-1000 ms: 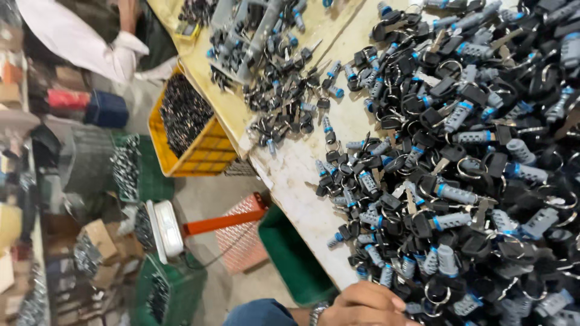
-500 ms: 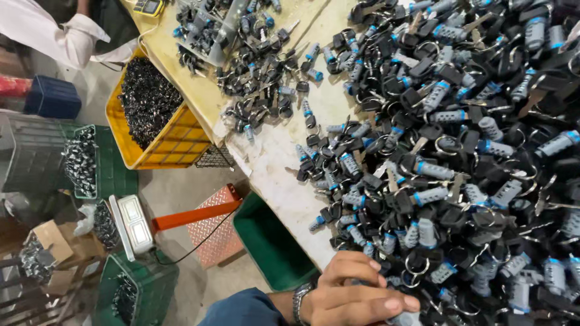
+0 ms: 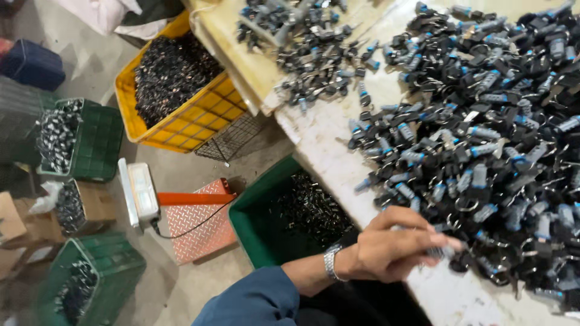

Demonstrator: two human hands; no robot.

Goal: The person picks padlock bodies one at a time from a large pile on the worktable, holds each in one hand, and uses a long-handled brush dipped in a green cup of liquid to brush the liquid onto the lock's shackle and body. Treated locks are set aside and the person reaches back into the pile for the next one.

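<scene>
My left hand (image 3: 393, 250) reaches from the lower left onto the white table (image 3: 320, 136), with a metal watch (image 3: 330, 263) and a blue sleeve (image 3: 254, 300) on the arm. Its fingers are pinched together around a small grey part (image 3: 446, 251) at the near edge of a big pile of grey-and-blue cylinder parts with black pieces and wire rings (image 3: 495, 121). A smaller heap of similar parts (image 3: 308, 54) lies on the yellowish board at the table's far end. My right hand is out of view.
Below the table edge stands a green bin (image 3: 266, 220) holding dark parts. A yellow crate (image 3: 175, 102) full of black parts, green crates (image 3: 90, 142) (image 3: 84, 284), a cardboard box (image 3: 90, 205) and a floor scale with a red plate (image 3: 193, 226) sit on the floor.
The view has swung so the floor crates slid left and up. My left hand has come further into view and reached onto the table to the pile's edge.
</scene>
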